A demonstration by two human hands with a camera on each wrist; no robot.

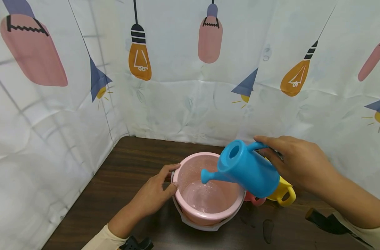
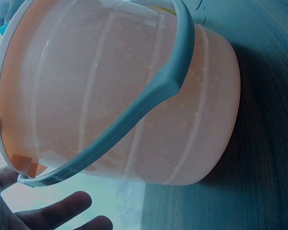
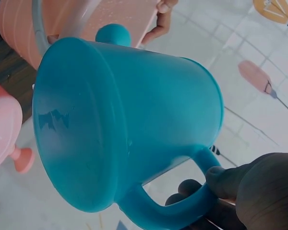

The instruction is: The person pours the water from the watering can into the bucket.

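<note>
My right hand (image 1: 297,159) grips the handle of a blue watering can (image 1: 249,170), its thumb and fingers wrapped round the handle in the right wrist view. The can is tilted over a pink bucket (image 1: 205,214), spout (image 1: 208,176) pointing down into it. Thin drops show below the spout, and a little water lies on the bucket's bottom. With my left hand (image 1: 155,191) I hold the bucket's left rim between thumb and fingers; other fingers (image 2: 57,211) stick out beside it in the left wrist view. The bucket's grey handle (image 2: 120,129) hangs down against its side.
Behind the blue can stand a yellow watering can (image 1: 282,192) and a pink-red one (image 3: 5,124), both partly hidden. Small puddles (image 1: 267,231) wet the dark wooden table (image 1: 140,152). A white printed curtain (image 1: 177,104) hangs along the back and left.
</note>
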